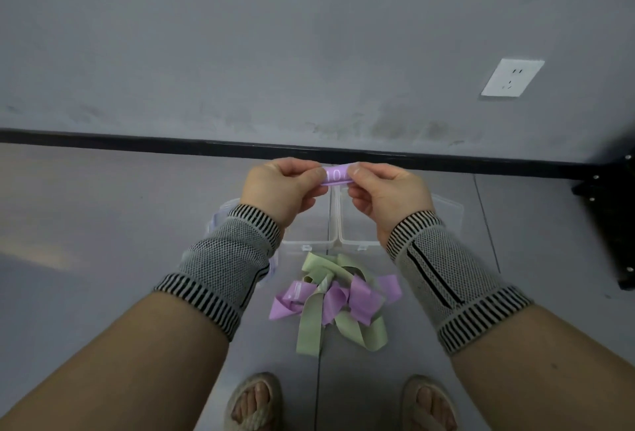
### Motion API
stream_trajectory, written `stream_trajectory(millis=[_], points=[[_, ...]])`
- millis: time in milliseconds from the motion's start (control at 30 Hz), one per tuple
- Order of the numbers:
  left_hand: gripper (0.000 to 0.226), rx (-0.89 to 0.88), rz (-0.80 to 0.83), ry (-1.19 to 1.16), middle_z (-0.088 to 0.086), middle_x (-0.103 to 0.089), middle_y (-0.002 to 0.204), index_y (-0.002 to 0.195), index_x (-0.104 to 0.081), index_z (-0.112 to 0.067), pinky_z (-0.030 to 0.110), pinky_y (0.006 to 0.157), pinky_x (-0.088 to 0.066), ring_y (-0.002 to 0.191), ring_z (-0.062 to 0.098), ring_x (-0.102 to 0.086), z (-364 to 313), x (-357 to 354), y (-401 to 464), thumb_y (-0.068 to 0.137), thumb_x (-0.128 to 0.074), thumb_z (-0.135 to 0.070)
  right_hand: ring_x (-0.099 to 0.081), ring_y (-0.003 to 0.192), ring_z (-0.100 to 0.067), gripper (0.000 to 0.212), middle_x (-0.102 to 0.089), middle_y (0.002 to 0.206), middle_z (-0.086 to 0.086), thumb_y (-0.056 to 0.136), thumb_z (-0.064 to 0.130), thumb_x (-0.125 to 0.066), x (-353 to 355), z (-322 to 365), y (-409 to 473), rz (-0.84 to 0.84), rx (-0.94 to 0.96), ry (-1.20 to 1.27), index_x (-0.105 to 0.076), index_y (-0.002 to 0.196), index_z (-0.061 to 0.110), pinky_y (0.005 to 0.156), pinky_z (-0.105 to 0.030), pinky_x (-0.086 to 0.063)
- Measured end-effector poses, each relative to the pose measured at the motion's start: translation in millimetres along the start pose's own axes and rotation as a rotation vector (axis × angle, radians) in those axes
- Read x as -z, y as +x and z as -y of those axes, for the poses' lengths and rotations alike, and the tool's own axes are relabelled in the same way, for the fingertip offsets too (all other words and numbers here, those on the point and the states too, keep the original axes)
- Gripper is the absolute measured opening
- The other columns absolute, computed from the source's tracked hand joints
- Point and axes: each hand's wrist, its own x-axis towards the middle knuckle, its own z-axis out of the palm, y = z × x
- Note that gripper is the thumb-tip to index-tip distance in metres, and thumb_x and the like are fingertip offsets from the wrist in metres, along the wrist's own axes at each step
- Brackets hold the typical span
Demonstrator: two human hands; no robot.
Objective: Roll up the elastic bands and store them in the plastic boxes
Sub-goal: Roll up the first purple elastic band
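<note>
A purple elastic band (337, 175), rolled into a short tube with white digits on it, is held in the air above the boxes. My left hand (281, 190) pinches its left end and my right hand (388, 193) pinches its right end. Below my hands stand clear plastic boxes (318, 240) side by side on the grey floor, partly hidden by my wrists. In front of them lies a loose pile of purple and pale green elastic bands (335, 296).
A clear lid or box edge (214, 221) shows behind my left wrist. My sandalled feet (254, 403) are at the bottom edge. A black skirting strip (137, 142) runs along the grey wall, with a white socket (512, 78). A black frame (615, 217) stands at right.
</note>
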Motion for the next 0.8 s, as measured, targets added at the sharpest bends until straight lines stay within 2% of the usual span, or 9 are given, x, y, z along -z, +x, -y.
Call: stream_trajectory(millis=[133,267,333,400,467,600,667,700,800], points=[[0.008,0.026,-0.025,-0.004,0.002,-0.071,0.086,0.093,-0.068,-0.017,0.023,0.068,-0.056,0.079,0.011,-0.069,47,8,60,0.087,-0.064,-0.016,-0.063,0.064,-0.012,0.003,-0.068,0.069,-0.005,0.084,0.012,-0.069,-11,-43,60,-0.022,-0.061,-0.001,-0.071,0.086,0.013,0.067,-0.025,-0.055],[0.026,-0.082,-0.153,0.372,-0.005,-0.067,0.101,0.115,-0.064,-0.022,0.024,0.079,-0.049,0.086,0.008,-0.064,122,24,138,0.088,-0.061,-0.022,-0.065,0.068,-0.014,0.007,-0.070,0.072,-0.005,0.082,0.015,-0.071,-13,-104,128,-0.055,-0.138,-0.009,-0.071,0.088,0.013,0.068,-0.026,-0.055],[0.031,-0.069,-0.180,0.517,-0.006,-0.063,0.109,0.120,-0.061,-0.024,0.027,0.085,-0.049,0.092,0.009,-0.061,157,30,173,0.089,-0.061,-0.024,-0.066,0.069,-0.014,0.007,-0.070,0.076,-0.006,0.083,0.014,-0.071,-12,-130,152,-0.066,-0.170,-0.013,-0.070,0.090,0.012,0.068,-0.026,-0.055],[0.035,-0.030,-0.176,0.604,-0.002,-0.061,0.116,0.124,-0.058,-0.026,0.034,0.092,-0.050,0.101,0.013,-0.059,185,33,201,0.089,-0.060,-0.025,-0.066,0.071,-0.014,0.008,-0.071,0.080,-0.007,0.082,0.013,-0.070,-12,-150,167,-0.076,-0.205,-0.027,-0.069,0.091,0.012,0.068,-0.026,-0.055],[0.041,0.003,-0.153,0.698,0.003,-0.057,0.126,0.129,-0.053,-0.028,0.038,0.092,-0.050,0.108,0.016,-0.056,208,34,223,0.089,-0.059,-0.028,-0.066,0.071,-0.015,0.009,-0.071,0.081,-0.008,0.082,0.012,-0.070,-11,-164,177,-0.099,-0.235,-0.015,-0.068,0.091,0.011,0.066,-0.025,-0.055],[0.051,0.064,-0.078,0.879,0.006,-0.050,0.136,0.139,-0.042,-0.029,0.031,0.089,-0.047,0.106,0.022,-0.058,238,39,250,0.090,-0.057,-0.027,-0.065,0.067,-0.014,0.006,-0.069,0.077,-0.007,0.082,0.010,-0.071,-14,-181,193,-0.149,-0.257,0.008,-0.066,0.085,0.010,0.064,-0.024,-0.056],[0.053,0.073,-0.055,0.897,0.003,-0.055,0.130,0.141,-0.039,-0.028,0.029,0.087,-0.046,0.104,0.022,-0.059,245,42,256,0.091,-0.054,-0.021,-0.065,0.066,-0.013,0.006,-0.069,0.076,-0.007,0.082,0.011,-0.071,-17,-189,200,-0.136,-0.257,-0.014,-0.066,0.086,0.010,0.065,-0.025,-0.057],[0.053,0.081,-0.056,0.897,0.000,-0.060,0.121,0.141,-0.038,-0.028,0.026,0.080,-0.046,0.095,0.020,-0.060,247,44,257,0.091,-0.053,-0.018,-0.065,0.066,-0.013,0.007,-0.069,0.076,-0.006,0.082,0.011,-0.071,-20,-194,203,-0.125,-0.257,-0.033,-0.067,0.086,0.011,0.066,-0.026,-0.057],[0.054,0.103,-0.084,0.868,-0.007,-0.060,0.078,0.141,-0.040,-0.029,0.020,0.057,-0.043,0.064,0.009,-0.055,249,53,254,0.090,-0.050,-0.013,-0.064,0.064,-0.013,0.006,-0.068,0.074,-0.006,0.082,0.011,-0.071,-32,-201,207,-0.108,-0.244,-0.050,-0.066,0.085,0.010,0.065,-0.026,-0.057]])
